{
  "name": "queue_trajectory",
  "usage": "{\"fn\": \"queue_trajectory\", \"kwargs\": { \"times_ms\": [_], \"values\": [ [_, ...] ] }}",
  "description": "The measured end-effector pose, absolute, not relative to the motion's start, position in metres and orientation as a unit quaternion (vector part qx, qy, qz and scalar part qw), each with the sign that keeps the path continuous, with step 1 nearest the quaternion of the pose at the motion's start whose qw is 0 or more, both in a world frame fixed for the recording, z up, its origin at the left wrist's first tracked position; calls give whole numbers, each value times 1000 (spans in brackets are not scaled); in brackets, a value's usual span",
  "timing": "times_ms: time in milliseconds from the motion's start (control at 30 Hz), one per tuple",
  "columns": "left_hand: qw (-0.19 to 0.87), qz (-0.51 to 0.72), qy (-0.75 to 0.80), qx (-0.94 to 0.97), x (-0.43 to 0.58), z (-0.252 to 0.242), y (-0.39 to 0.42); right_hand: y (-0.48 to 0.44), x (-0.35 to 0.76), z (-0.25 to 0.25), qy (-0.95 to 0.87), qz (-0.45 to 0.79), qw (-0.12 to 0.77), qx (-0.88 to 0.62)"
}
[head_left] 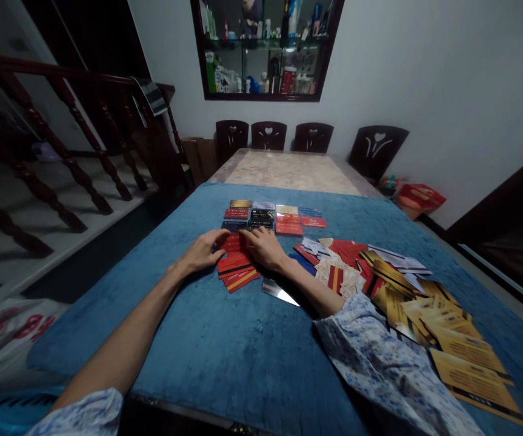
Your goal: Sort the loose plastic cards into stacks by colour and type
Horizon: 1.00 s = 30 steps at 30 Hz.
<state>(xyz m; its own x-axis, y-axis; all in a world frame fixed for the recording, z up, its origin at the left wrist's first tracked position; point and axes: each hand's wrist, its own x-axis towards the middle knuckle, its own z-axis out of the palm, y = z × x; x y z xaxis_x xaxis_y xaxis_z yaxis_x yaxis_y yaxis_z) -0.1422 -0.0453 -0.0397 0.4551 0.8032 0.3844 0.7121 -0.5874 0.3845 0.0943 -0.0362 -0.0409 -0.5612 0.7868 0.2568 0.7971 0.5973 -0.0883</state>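
Observation:
My left hand [203,250] and my right hand [265,248] both rest, fingers bent, on a small stack of red cards [236,266] lying on the blue cloth [225,345]. The fingers touch the top red card from either side. Just beyond the hands, cards are laid out in neat rows [274,217], red, gold, dark and blue. A silvery card [279,292] lies by my right forearm. To the right spreads a loose heap of red, white and gold cards [379,272].
Large gold cards [465,351] trail toward the table's right front corner. The far half of the table [288,169] is bare marble with several dark chairs [268,134] behind it. A wooden stair railing [83,139] runs along the left.

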Motion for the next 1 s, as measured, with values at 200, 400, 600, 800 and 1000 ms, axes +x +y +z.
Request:
{"fn": "queue_trajectory", "kwargs": {
  "times_ms": [200, 400, 600, 800, 1000],
  "values": [
    [79, 265, 454, 847, -143, -40, -44, -35, 93, -41, -881, -16, 135, -453],
    [75, 266, 448, 850, -146, -45, -40, -38, 95, -33, -882, -13, 144, -448],
    [48, 262, 451, 852, -145, -44, -39, -37, 99, -29, -888, -5, 139, -437],
    [26, 238, 463, 854, -144, -43, -39, -37, 102, -25, -885, -13, 139, -443],
    [7, 240, 475, 847, -140, -39, -41, -40, 104, -14, -882, -23, 122, -455]
  ]
}}
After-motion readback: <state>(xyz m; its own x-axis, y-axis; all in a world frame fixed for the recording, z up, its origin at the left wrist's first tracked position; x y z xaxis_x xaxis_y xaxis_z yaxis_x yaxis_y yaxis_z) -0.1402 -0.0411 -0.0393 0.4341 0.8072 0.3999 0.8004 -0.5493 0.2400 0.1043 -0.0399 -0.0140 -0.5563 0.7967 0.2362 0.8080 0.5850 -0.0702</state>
